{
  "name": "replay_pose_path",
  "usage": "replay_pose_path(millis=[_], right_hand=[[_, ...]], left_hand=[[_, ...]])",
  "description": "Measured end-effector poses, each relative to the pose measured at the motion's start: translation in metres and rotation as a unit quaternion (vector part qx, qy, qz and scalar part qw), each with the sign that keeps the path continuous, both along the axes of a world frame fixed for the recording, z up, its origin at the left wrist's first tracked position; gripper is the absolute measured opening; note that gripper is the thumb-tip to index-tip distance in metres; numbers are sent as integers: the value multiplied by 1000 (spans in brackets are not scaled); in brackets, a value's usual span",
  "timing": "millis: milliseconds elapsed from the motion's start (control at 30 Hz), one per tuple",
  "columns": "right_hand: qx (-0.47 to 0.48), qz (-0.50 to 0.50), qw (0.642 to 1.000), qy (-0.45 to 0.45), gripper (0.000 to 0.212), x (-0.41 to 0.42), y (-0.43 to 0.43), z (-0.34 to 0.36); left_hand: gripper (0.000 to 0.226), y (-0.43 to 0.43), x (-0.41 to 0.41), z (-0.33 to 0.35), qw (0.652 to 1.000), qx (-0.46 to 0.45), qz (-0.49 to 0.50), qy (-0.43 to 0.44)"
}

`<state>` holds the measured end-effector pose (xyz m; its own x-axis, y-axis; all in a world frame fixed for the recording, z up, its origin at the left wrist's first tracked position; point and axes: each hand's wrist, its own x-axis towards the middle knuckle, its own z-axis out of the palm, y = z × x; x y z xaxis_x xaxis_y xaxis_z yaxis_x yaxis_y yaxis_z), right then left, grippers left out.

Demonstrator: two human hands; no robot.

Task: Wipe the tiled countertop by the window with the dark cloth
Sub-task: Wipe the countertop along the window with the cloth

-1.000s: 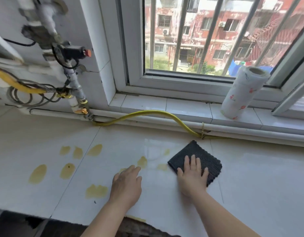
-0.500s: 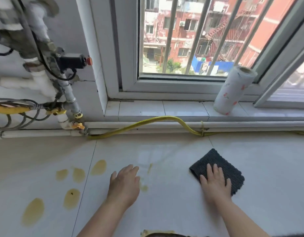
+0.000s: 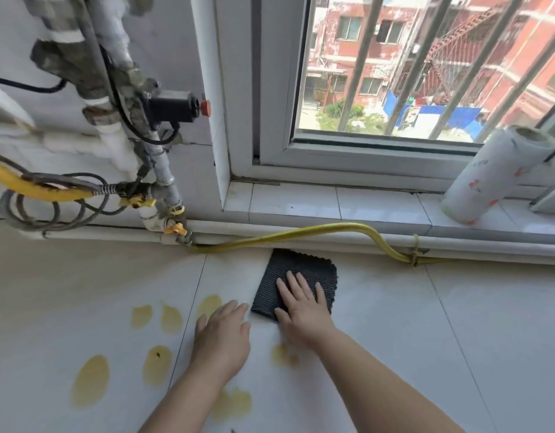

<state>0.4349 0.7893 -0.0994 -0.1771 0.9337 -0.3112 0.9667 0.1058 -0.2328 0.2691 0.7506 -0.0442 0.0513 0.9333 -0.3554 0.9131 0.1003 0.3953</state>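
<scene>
The dark ribbed square cloth (image 3: 296, 281) lies flat on the white glossy tiled countertop (image 3: 457, 323), its far edge just beside the yellow corrugated hose (image 3: 288, 235) running along the base of the window ledge. A push further back could snag that hose or bunch the cloth against it, and a careless sweep could smear the yellow-brown spill patches (image 3: 90, 379) rather than lift them; several remain left of and near the hands. The right hand (image 3: 304, 310) is spread open, fingers splayed, pressing the cloth's near half without gripping it. The left hand (image 3: 221, 335) rests open, palm down on the bare tile just beside the cloth, apparently bracing, though motion blur makes contact uncertain.
</scene>
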Motion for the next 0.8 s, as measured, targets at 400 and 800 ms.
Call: replay_pose_path(millis=[400,800], right_hand=[[14,-141,989,-40,74,31,-60,-3],[-28,-280,958,-54,61,89,-132,2]], left_hand=[[44,0,18,13,999,11,-39,-25],[46,-39,28,15,995,2,-95,-27]])
